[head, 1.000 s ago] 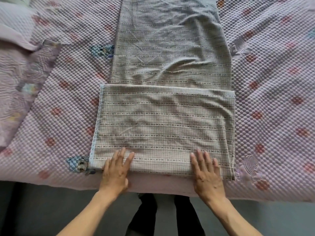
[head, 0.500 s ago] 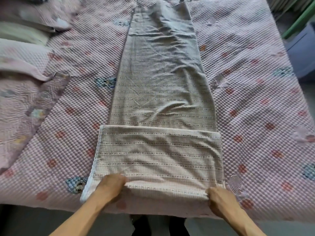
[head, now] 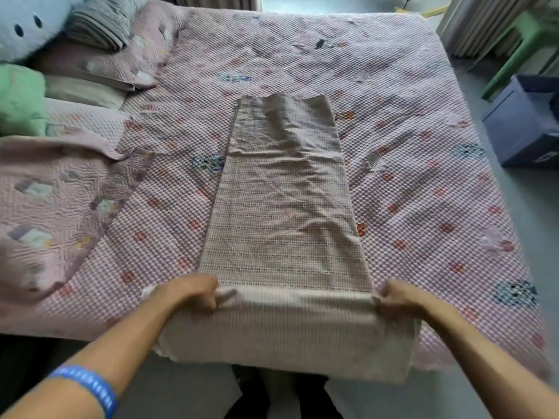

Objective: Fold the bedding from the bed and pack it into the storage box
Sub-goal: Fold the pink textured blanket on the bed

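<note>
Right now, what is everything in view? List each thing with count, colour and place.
folded sheet: one, beige-grey striped, lengthwise mid-bed, near end lifted.
bedspread: one, pink, bobbled, covering the bed.
quilt: one, pink, left side of bed.
pillows: about two, pink and beige, far left.
folded striped cloth: one, grey, on the pillows.
plush toy: one, pale blue, far left corner.
green cushion: one, left edge.
storage box: one, blue-grey, floor right.
green chair: one, far right.
wristband: one, blue, left wrist.
hands: left hand, right hand, gripping the sheet's fold.
</note>
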